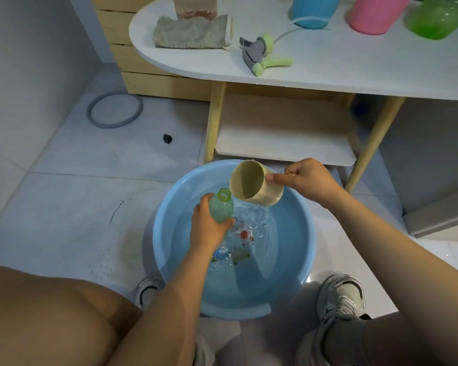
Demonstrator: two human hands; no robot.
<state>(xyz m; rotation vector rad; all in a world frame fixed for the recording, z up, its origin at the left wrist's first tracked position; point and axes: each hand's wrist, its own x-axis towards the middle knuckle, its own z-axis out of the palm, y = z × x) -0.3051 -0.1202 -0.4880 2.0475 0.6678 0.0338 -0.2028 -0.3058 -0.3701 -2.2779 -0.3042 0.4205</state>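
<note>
A blue basin (296,273) of water stands on the floor between my feet. My left hand (208,228) grips a small green bottle (220,206), uncapped, its mouth tilted up above the water. My right hand (308,178) holds a beige cup (251,184) by its handle, tipped on its side with its opening toward the bottle's mouth. Water drips from the cup's lower edge into the basin. Small coloured pieces (242,237) lie under the rippling water.
A white oval table (328,64) with wooden legs stands beyond the basin. It carries a grey cloth (191,33), a green-grey spray head (259,52), and blue (312,11), pink (373,14) and green (439,17) containers. A grey ring (114,108) lies on the tiled floor.
</note>
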